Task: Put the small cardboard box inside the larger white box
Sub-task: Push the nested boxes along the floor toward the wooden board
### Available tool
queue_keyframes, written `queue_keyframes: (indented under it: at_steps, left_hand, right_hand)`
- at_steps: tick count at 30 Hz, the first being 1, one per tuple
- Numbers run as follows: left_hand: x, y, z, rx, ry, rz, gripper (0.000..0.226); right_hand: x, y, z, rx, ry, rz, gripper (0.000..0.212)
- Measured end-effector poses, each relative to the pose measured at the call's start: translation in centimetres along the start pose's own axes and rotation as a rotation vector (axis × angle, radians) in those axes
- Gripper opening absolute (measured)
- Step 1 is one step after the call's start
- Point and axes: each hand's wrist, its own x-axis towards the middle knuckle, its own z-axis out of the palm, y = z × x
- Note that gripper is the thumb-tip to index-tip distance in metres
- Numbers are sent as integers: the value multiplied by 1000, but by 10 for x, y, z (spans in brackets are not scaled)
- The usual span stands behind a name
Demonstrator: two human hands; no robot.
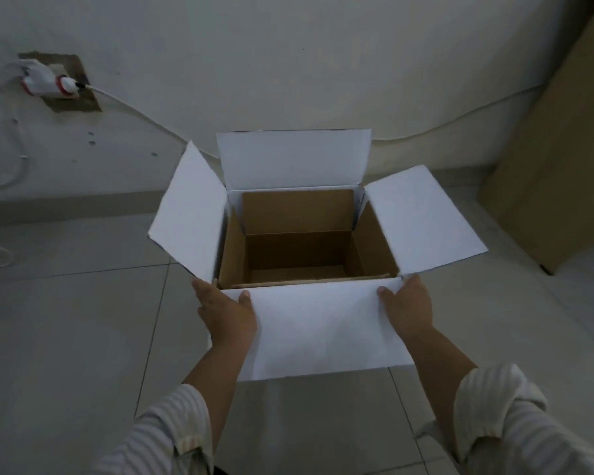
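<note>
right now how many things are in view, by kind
white box, flaps open: 1
brown cardboard box nested inside it: 1
hands, left hand and right hand, on the near flap: 2
wall plug with white cable: 1
tan board leaning at right: 1
total: 6

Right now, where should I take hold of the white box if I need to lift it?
Grip the white box by its two short side walls, one hand from each side, under the spread side flaps. All four flaps stand open and loose, so they would likely bend; the walls are firmer.
</note>
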Motion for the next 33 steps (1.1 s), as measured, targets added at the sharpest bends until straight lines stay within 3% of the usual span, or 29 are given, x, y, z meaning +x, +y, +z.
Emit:
queue_keyframes:
  at_steps: [5,10,13,17,23,33]
  left_hand:
    - [-36,-7,9,151,-17,180,90]
    - [-18,-19,10,662,-160,548,71]
    - [6,-24,12,787,-191,541,70]
    - [13,-20,20,809,-188,514,68]
    - [-3,-3,36,765,-151,472,65]
    - [-47,31,97,725,-187,535,61]
  right_hand:
    - [-13,-7,-6,-275,-13,-195,55]
    - [-3,-1,5,-583,-210,-441,68]
    - [12,5,18,-679,-256,-562,71]
    - [25,12,22,-779,-171,-674,70]
    - [44,24,11,-703,-167,-758,37]
    - [87,67,-52,-666,-126,-635,24]
